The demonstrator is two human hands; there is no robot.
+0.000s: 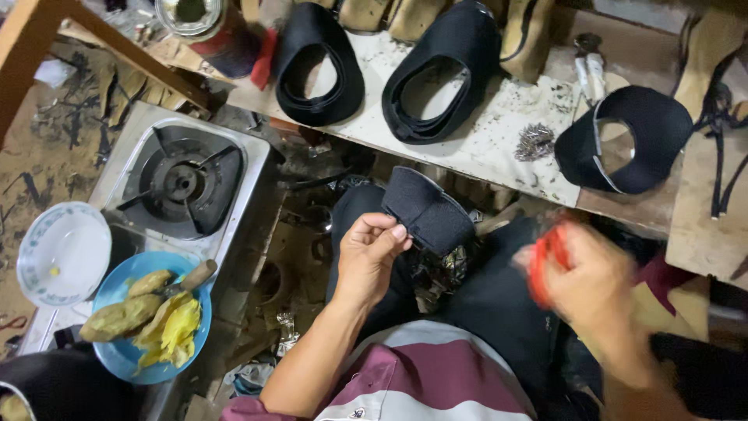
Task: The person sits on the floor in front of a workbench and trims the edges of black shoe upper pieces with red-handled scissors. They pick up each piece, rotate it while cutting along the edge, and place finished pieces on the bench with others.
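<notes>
My left hand (372, 251) pinches a black fabric shoe upper (427, 212) over my lap, thumb on its near edge. My right hand (588, 281) is blurred with motion at the right and grips a red-handled tool (543, 261); what kind of tool I cannot tell. Three more black shoe uppers lie on the worn white bench: one at the back left (315, 66), one in the middle (440, 74), one at the right (627, 140). A small heap of metal tacks (534, 142) lies between the last two.
A single-burner gas stove (181, 183) stands at the left. Beside it sit a white bowl (62, 251) and a blue plate (128, 360) with yellow food scraps and a knife. Tan soles lean along the back edge of the bench (499, 144). Pliers (590, 66) lie at back right.
</notes>
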